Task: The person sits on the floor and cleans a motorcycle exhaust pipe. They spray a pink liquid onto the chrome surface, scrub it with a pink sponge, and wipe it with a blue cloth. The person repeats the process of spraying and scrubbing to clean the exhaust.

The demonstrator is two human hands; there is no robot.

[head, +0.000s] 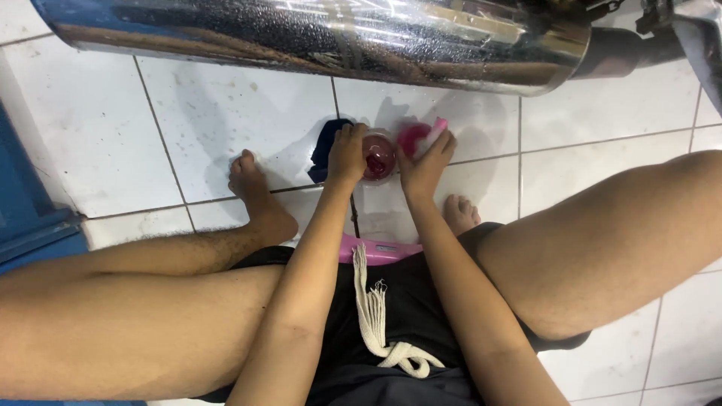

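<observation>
My left hand [347,153] rests on the rim of a small round open tin [378,156] with dark red paste inside, standing on the white floor tiles. My right hand [427,160] grips a pink sponge or cloth [420,136] just right of the tin, touching its edge. A dark blue cloth [328,145] lies on the floor directly left of my left hand. I sit low with both knees apart and my arms reaching forward between them.
A long chrome exhaust pipe [323,37] spans the top of the view, close above the hands. My bare feet [248,177] rest on the white tiled floor [602,105]. A pink stool edge [376,252] shows under me. A blue object [30,210] sits at far left.
</observation>
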